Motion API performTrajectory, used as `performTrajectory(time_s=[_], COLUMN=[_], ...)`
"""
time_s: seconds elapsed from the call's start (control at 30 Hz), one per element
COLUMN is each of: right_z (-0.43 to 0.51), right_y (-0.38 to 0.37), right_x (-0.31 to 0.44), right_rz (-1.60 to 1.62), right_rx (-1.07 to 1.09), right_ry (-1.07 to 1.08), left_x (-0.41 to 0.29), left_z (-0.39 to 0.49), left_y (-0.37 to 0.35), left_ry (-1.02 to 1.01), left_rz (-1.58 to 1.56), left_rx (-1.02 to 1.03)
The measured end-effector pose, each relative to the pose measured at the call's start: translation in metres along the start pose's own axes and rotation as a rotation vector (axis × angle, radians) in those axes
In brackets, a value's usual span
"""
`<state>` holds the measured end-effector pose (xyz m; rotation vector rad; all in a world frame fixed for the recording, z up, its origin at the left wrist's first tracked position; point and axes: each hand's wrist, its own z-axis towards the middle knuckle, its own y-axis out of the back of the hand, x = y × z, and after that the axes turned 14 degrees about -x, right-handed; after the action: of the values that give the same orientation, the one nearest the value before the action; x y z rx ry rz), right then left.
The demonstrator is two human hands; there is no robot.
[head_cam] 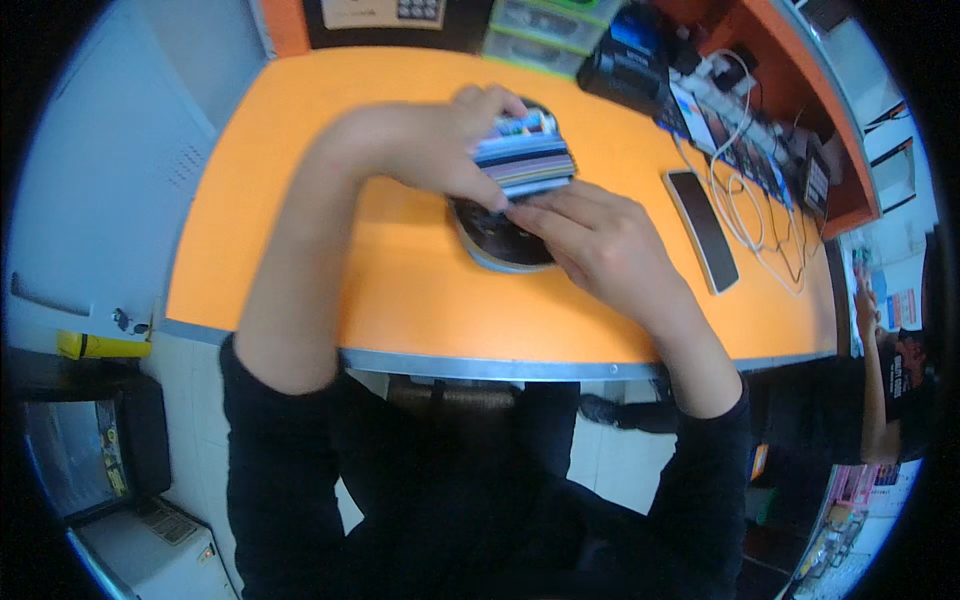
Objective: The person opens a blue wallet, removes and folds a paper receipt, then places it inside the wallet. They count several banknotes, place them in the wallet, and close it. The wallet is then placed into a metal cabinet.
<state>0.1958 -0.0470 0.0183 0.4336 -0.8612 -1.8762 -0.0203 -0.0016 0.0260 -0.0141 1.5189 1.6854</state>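
A thick stack of thin, multicoloured cards or similar flat items [525,157] is gripped from the left by my left hand [465,150], thumb at its near edge and fingers at its far side. Beneath the stack is a dark, round-ended container [502,244] with a pale rim, standing on the orange desk [420,315]. My right hand [592,232] is at the stack's near right edge, its fingertips close to my left thumb. Whether those fingertips pinch an item is hidden. Slight blur softens the hands and the stack.
A smartphone [701,231] lies right of my hands, beside a coiled white cable [739,202]. Behind are a black device [626,67] and clear green-edged drawers [544,37]. An orange shelf wall [817,97] bounds the right. Another person's arm [872,390] shows at far right.
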Motion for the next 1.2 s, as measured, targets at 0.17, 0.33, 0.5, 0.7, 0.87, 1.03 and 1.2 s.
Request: performTrajectory(time_s=[0.17,0.33,0.5,0.7,0.87,1.03,1.2], right_z=[0.061,0.131,0.141,0.148,0.132,0.044,-0.004], right_y=[0.023,-0.052,-0.119,-0.128,-0.035,0.027,0.014], right_x=[-0.037,-0.088,-0.088,-0.089,-0.080,-0.043,-0.035], right_rz=[0.340,0.169,-0.007,0.132,0.326,0.508,0.758], right_rx=[-0.157,0.431,0.635,0.763,0.017,-0.195,-0.279], right_ry=[-0.397,-0.109,-0.133,-0.096,-0.160,-0.546,-0.882], left_x=[-0.048,-0.059,-0.057,-0.049,-0.044,-0.035,-0.029], left_z=[-0.008,-0.014,-0.015,-0.013,-0.016,-0.010,-0.004], left_y=[-0.026,-0.033,-0.039,-0.030,-0.022,-0.015,-0.005], left_ry=[0.136,0.086,0.113,0.102,0.075,0.078,0.128], left_rz=[0.177,0.218,0.230,0.224,0.184,0.128,0.050], left_rx=[-0.193,-0.232,-0.286,-0.209,-0.186,-0.152,-0.087])
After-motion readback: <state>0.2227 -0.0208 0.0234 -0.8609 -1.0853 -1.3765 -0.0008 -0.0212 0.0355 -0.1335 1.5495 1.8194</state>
